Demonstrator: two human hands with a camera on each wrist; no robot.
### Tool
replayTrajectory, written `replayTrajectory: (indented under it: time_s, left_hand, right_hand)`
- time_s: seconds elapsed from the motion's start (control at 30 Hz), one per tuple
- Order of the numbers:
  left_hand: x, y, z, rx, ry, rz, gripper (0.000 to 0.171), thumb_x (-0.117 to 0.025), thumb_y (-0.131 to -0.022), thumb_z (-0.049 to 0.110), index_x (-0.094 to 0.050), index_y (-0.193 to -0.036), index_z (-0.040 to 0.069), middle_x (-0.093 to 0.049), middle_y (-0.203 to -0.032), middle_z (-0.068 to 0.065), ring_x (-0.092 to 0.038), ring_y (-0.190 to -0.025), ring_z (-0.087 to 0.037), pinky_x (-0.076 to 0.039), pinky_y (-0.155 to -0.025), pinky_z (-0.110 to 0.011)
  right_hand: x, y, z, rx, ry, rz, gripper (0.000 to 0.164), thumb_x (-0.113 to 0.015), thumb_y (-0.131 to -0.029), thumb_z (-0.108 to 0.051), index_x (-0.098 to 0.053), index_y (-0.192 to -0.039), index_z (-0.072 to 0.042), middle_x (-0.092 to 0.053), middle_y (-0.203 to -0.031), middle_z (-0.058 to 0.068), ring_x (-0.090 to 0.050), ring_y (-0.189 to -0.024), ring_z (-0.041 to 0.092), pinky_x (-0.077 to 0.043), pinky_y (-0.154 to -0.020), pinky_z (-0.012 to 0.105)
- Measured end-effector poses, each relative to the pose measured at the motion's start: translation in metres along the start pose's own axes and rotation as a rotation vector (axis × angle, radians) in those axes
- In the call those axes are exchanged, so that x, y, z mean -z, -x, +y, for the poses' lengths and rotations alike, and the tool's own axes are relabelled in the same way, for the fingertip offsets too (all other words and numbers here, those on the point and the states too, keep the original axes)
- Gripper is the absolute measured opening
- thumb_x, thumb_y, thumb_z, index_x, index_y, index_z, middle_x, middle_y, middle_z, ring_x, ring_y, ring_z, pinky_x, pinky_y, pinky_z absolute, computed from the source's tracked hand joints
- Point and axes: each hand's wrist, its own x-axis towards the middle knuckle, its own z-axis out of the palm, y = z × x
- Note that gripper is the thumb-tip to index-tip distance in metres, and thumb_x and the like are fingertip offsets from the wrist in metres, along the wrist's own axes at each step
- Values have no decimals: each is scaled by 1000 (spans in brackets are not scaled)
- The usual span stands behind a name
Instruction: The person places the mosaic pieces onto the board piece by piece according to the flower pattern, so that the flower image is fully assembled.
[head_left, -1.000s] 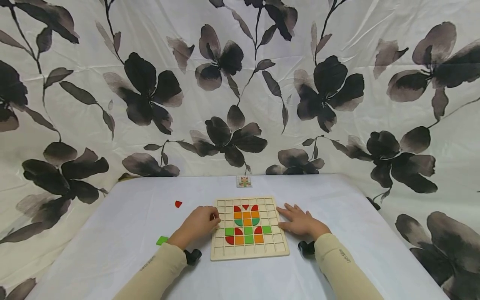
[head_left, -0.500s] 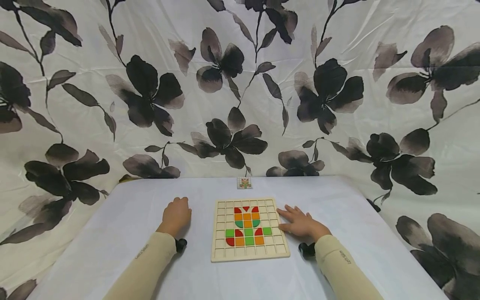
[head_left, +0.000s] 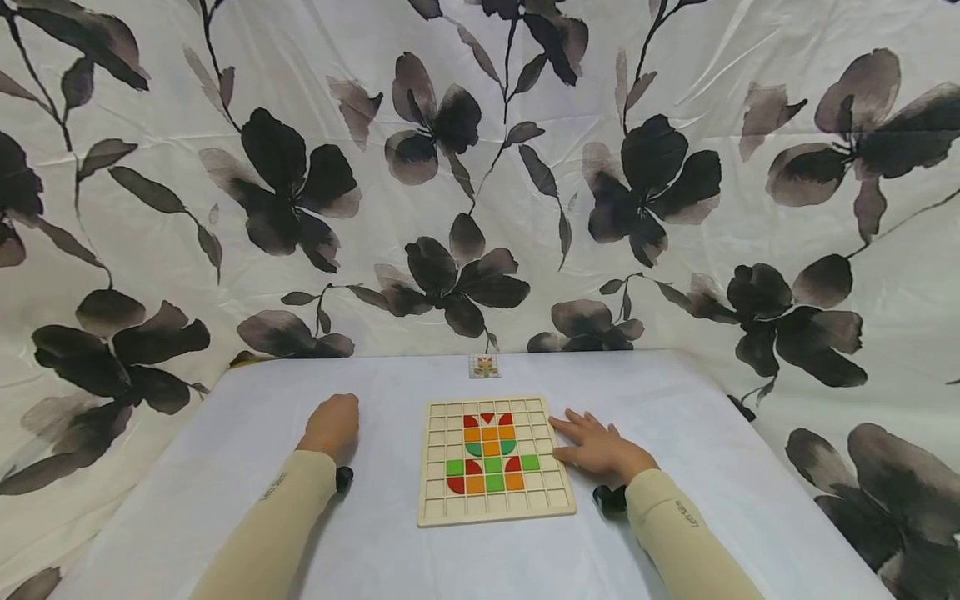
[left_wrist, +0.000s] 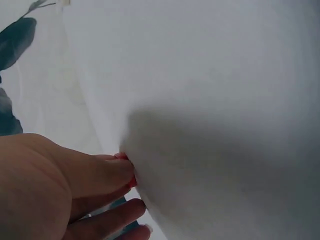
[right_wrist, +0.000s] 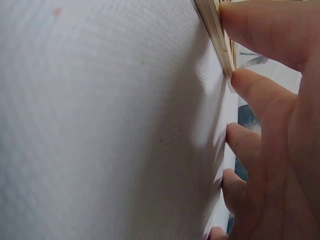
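My left hand [head_left: 330,425] is over the white table left of the wooden grid board [head_left: 442,508]. In the left wrist view its thumb and fingers pinch a small red tile [left_wrist: 132,182], mostly covered by the thumb; the head view hides the tile behind the hand. Red, orange and green tiles form a pattern in the middle of the board, with a red triangle [head_left: 487,418] at its top. Fingers spread, my right hand [head_left: 596,446] rests at the board's right side, thumb and index fingertips at its edge [right_wrist: 216,35].
A small picture card [head_left: 484,367] with a coloured pattern lies near the far edge of the white-covered table [head_left: 405,550]. Behind it hangs a floral curtain [head_left: 525,250].
From the board's left edge, my left hand has moved left to where the loose red tile lay, and it pinches a red tile now. The right hand stays at the board.
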Motion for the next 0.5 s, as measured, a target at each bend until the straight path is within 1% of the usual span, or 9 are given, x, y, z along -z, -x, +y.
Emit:
replayTrajectory:
  time_s: [0.13, 0.23, 0.37, 0.5]
  left_hand:
    - [2, -2, -3, -5, -2, 38, 14, -51, -92, -2, -64, -95, -8, -67, -91, -22, -66, -88, -39, -53, -75, -53]
    - [5, -2, -5, -8, 32, 31, 11, -55, -90, 0, -64, -91, -6, -67, -86, -19, -66, -83, -36, -53, -74, -51]
    - [9, -3, -10, -11, 72, -20, 7, -59, -87, 2, -64, -88, -4, -66, -84, -16, -65, -80, -32, -52, -76, -50]
    - [10, -7, -17, -7, 130, -70, 10, -62, -84, 4, -63, -88, -5, -65, -85, -16, -62, -80, -31, -51, -77, -48]
  right_hand:
    - [0, -1, 0, -2, 5, 3, 63, -53, -94, -48, -34, -151, -28, -23, -161, 10, -12, -149, 41, -7, -112, 70]
    - [0, -1, 1, -2, 12, 4, 63, -53, -94, -48, -34, -151, -28, -22, -161, 9, -12, -149, 41, -7, -112, 69]
    - [-1, -2, 2, -3, 12, 7, 63, -53, -94, -48, -34, -151, -28, -22, -161, 9, -12, -149, 40, -7, -112, 69]
    - [-2, -3, 3, -4, 6, 6, 63, -53, -94, -48, -34, -150, -29, -23, -161, 9, -12, -149, 41, -6, -112, 70]
